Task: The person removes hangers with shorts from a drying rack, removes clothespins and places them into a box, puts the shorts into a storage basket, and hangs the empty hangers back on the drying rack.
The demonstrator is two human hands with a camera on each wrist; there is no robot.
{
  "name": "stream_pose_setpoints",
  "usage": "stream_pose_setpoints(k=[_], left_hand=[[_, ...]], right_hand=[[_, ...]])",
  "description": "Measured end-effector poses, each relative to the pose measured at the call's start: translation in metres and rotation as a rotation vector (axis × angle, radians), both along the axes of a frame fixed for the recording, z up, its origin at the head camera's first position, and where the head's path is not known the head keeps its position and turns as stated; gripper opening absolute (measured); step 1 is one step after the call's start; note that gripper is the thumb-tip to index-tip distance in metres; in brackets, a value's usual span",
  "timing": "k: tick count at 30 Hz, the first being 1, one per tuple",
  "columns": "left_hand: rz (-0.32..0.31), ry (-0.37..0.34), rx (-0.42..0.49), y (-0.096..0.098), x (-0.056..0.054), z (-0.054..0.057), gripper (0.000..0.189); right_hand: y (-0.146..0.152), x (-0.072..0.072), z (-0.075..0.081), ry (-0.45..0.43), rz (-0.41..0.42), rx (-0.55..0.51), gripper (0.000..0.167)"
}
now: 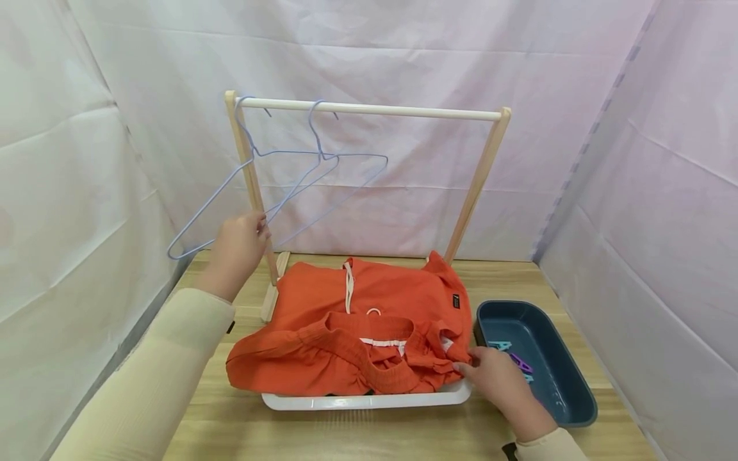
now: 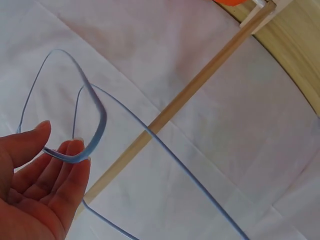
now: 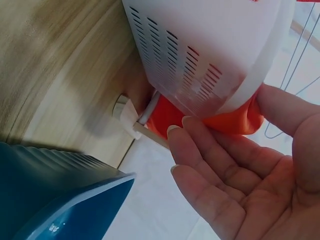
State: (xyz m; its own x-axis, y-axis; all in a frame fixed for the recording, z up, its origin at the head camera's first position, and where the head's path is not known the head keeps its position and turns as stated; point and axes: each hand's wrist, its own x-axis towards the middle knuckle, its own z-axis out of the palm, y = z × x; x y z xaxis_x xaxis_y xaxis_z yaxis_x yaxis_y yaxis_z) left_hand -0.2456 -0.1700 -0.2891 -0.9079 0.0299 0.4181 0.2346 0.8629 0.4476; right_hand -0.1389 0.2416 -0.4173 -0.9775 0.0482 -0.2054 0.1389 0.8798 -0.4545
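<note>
Two pale blue wire hangers hang from the rack's white bar in the head view. My left hand has its fingers curled round a lower corner of the right-hand hanger; in the left wrist view the hanger's bent wire lies against the fingertips. Orange clothes with an elastic waistband are heaped over a white basket. My right hand touches the clothes at the basket's right end. Seen from the right wrist, its thumb meets orange cloth by the rim, while the other fingers stay loosely extended.
A wooden rack stands behind the basket. Right of the basket is a dark blue tub containing several clothes pegs. The left-hand hanger hangs near the rack's left post. White sheets enclose the wooden table.
</note>
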Motion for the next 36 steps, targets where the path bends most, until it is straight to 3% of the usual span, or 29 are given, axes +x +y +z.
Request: stream_pose_setpoints(k=[5, 8, 13, 16, 21, 25, 29, 36], left_hand=[[0.026, 0.148, 0.009, -0.009, 0.023, -0.015, 0.022], [0.060, 0.183, -0.017, -0.016, 0.038, -0.021, 0.020], [0.065, 0.096, -0.071, -0.030, 0.059, -0.033, 0.015], [0.029, -0.052, -0.117, -0.036, 0.064, -0.041, 0.017], [-0.067, -0.362, -0.131, -0.041, 0.051, -0.056, 0.022], [-0.104, -0.484, -0.151, -0.042, 0.030, -0.066, 0.027], [-0.134, -0.531, -0.150, -0.038, 0.009, -0.074, 0.033], [-0.206, -0.507, -0.090, -0.027, -0.014, -0.087, 0.036]], right_hand=[[0.006, -0.001, 0.004, -0.013, -0.004, 0.010, 0.053], [0.011, -0.002, 0.004, -0.010, 0.003, 0.035, 0.060], [0.018, -0.005, 0.003, 0.002, 0.007, 0.013, 0.062], [0.023, -0.010, 0.005, 0.031, 0.010, -0.008, 0.058], [0.027, -0.026, 0.010, 0.105, 0.035, -0.010, 0.047], [0.027, -0.046, 0.014, 0.154, 0.058, 0.020, 0.043], [0.028, -0.068, 0.018, 0.148, 0.076, 0.042, 0.046], [0.025, -0.102, 0.019, 0.109, 0.116, 0.042, 0.050]])
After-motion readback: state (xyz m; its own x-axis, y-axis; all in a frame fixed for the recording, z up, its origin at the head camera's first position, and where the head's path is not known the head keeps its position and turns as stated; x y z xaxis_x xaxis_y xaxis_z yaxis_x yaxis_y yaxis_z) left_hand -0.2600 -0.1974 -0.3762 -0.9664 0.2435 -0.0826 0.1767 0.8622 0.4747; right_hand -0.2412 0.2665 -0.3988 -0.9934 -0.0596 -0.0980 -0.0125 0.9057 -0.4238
